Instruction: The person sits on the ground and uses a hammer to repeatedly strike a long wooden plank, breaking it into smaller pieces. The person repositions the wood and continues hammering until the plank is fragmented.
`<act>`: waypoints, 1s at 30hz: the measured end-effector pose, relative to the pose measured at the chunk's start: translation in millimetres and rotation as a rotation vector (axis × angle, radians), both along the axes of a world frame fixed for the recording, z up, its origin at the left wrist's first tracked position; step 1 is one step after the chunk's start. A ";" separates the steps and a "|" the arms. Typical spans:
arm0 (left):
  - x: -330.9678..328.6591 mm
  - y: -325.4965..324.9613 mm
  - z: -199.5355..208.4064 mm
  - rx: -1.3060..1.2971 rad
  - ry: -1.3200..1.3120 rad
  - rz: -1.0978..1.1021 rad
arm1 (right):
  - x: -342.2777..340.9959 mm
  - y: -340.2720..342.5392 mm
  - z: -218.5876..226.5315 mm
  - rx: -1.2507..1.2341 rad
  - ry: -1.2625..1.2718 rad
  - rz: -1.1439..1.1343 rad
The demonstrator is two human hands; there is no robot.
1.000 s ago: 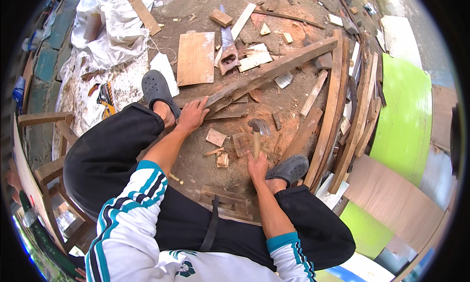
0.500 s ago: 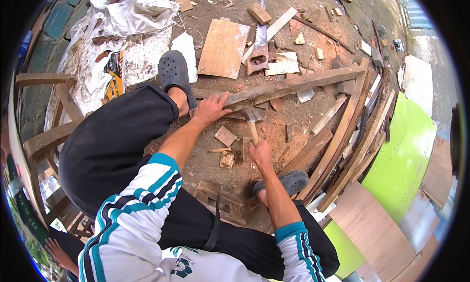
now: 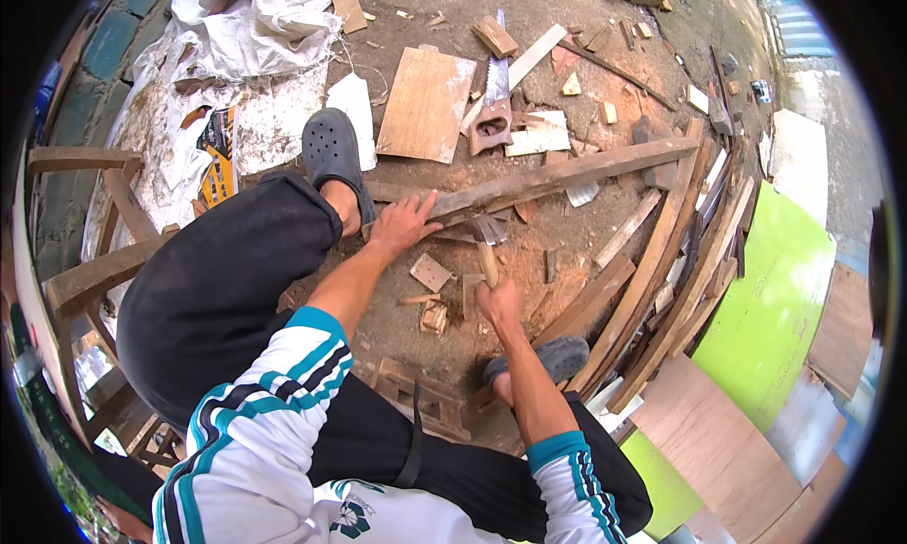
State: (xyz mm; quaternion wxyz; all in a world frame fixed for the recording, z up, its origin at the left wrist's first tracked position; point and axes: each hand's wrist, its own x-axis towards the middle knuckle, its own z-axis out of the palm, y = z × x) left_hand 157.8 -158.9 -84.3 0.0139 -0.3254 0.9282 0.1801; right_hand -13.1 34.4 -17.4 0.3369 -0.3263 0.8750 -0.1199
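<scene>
A long, weathered wooden beam (image 3: 567,173) lies slantwise ahead of me, its far right end resting on other timber. My left hand (image 3: 402,225) grips the beam near its left end, fingers over the top. Closed round a pale wooden handle, my right hand (image 3: 499,300) holds a hatchet (image 3: 487,251). The hatchet's grey metal head is against or just beside the beam's near side; contact cannot be made out. Small wood offcuts (image 3: 431,272) lie on the ground below the beam, between my feet.
Beyond the beam are a handsaw (image 3: 493,119), a plywood board (image 3: 425,105) and scattered scraps. Long timbers (image 3: 652,280) and a green panel (image 3: 770,298) lie to the right. A wooden frame (image 3: 104,270) and white sacking (image 3: 250,34) are at the left.
The hatchet head has tilted slightly and sits a little lower against the beam's side. My left hand keeps its place on the beam. The whole view has shifted slightly.
</scene>
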 end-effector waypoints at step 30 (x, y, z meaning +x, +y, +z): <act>-8.9 -7.5 4.7 -0.070 0.040 -0.005 | -5.2 14.9 -8.6 0.079 0.042 -0.016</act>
